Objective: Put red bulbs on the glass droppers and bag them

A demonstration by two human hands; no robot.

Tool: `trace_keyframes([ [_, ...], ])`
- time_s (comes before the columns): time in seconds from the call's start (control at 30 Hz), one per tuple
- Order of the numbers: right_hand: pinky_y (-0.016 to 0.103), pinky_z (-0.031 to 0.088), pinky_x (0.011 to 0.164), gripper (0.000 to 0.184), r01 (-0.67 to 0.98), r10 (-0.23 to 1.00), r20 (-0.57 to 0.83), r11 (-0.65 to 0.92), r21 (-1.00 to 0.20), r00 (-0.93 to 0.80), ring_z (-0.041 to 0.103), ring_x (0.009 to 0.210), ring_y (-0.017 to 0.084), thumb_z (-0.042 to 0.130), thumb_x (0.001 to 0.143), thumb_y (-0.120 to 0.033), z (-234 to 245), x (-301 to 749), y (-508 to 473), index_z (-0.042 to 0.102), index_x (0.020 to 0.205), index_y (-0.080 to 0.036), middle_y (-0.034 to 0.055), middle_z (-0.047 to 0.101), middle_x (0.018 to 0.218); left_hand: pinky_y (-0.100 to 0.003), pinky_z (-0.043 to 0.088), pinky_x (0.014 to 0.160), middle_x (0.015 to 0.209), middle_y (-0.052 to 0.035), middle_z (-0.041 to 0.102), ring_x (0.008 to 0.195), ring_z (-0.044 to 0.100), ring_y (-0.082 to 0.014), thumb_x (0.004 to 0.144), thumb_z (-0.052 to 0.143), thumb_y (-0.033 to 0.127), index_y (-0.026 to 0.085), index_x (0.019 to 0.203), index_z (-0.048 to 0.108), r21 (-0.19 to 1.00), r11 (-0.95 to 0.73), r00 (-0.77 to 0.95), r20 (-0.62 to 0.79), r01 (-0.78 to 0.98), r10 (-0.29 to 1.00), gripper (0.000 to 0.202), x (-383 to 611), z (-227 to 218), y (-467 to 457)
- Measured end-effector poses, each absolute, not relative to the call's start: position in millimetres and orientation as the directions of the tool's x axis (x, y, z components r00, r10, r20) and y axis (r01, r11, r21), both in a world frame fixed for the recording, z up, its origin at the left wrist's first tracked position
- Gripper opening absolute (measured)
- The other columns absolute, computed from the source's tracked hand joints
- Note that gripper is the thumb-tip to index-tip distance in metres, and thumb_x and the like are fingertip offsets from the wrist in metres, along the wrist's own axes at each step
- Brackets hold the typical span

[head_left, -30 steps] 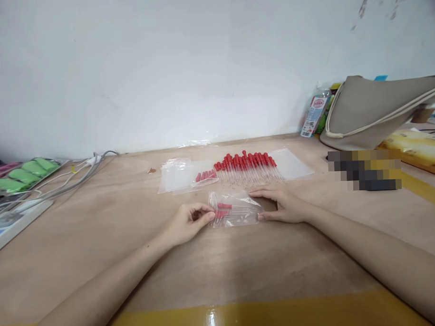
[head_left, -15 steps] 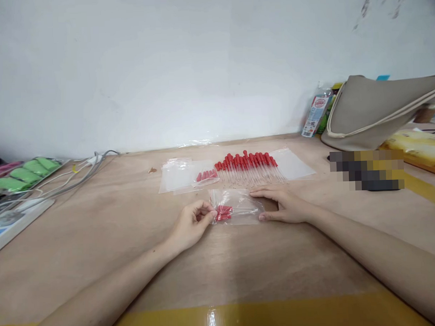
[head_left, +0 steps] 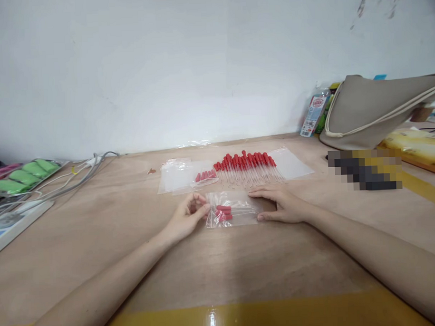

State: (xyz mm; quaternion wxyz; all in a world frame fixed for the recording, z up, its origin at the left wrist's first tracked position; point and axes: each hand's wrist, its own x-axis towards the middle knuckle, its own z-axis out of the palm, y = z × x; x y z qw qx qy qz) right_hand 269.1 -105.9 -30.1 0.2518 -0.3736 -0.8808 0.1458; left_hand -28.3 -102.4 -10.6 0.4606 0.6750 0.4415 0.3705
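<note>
A clear zip bag (head_left: 242,200) lies flat on the table in front of me. Inside it are several droppers with red bulbs (head_left: 224,213), their bulbs toward the left end and thin clear tubes pointing right. My left hand (head_left: 189,215) has its thumb and curled fingers closed on the bag's left edge. At the right end, my right hand (head_left: 285,204) rests with thumb and fingers spread, their tips at the bag's corners. Just beyond the bag, many loose red-bulbed droppers (head_left: 244,161) lie side by side in a row.
Flat clear bags (head_left: 175,176) lie behind my left hand, with a bag of red bulbs (head_left: 205,176) on them. Another flat bag (head_left: 292,162) is at the right. Left stands a power strip (head_left: 23,222) with cables; right are a bottle (head_left: 313,113) and a grey bag (head_left: 372,110).
My left hand has shifted slightly left, off the red bulbs toward the bag's edge. The bag's left end now lies flatter and more spread out. My right hand has barely moved.
</note>
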Motion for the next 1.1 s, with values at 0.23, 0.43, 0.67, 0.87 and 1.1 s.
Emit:
trace_keyframes([
  [0.23,0.045,0.037,0.096,0.062,0.570,0.723,0.344,0.687,-0.450,-0.599,0.046,0.114,0.026,0.063,0.070,-0.051,-32,270,-104,0.050,0.123,-0.021,0.0109,0.053,0.122,-0.027,0.041,0.066,0.075,-0.0035,0.062,0.068,0.054,-0.0160,0.071,0.059,0.033,0.017,0.073,0.063,0.551,-0.466,0.334,0.327,0.693,0.884,0.016,-20,7,-23],
  [0.43,0.043,0.036,0.097,0.061,0.570,0.720,0.352,0.691,-0.444,-0.598,0.046,0.114,0.025,0.063,0.070,-0.051,-31,269,-105,0.051,0.122,-0.020,0.0108,0.053,0.122,-0.033,0.038,0.084,0.077,-0.0080,0.064,0.087,0.056,-0.0245,0.064,0.066,0.031,0.014,0.078,0.066,0.559,-0.324,0.196,0.277,0.764,0.941,0.022,16,5,46],
  [0.67,0.044,0.036,0.097,0.062,0.567,0.719,0.354,0.691,-0.448,-0.598,0.046,0.115,0.025,0.064,0.070,-0.051,-30,269,-106,0.051,0.122,-0.021,0.0111,0.053,0.123,-0.028,0.043,0.060,0.040,0.0013,0.051,0.051,0.054,-0.0159,0.060,0.069,0.023,0.016,0.055,0.055,0.737,-0.155,0.122,0.098,0.658,0.988,0.016,36,3,61],
  [0.87,0.045,0.036,0.096,0.061,0.566,0.726,0.344,0.683,-0.462,-0.595,0.047,0.114,0.026,0.064,0.070,-0.051,-29,269,-106,0.051,0.122,-0.022,0.0110,0.053,0.123,-0.022,0.044,0.056,0.059,-0.0004,0.059,0.051,0.053,-0.0080,0.073,0.058,0.021,0.015,0.070,0.050,0.905,-0.171,0.075,0.154,0.390,0.985,0.011,21,27,40],
  [1.1,0.046,0.036,0.096,0.061,0.568,0.731,0.342,0.677,-0.468,-0.590,0.047,0.114,0.026,0.063,0.070,-0.051,-31,269,-106,0.051,0.122,-0.022,0.0113,0.053,0.122,-0.024,0.048,0.060,0.068,0.0020,0.060,0.057,0.056,-0.0077,0.067,0.067,0.029,0.017,0.088,0.045,0.967,-0.253,-0.196,0.240,-0.040,0.951,0.033,-54,18,-29],
])
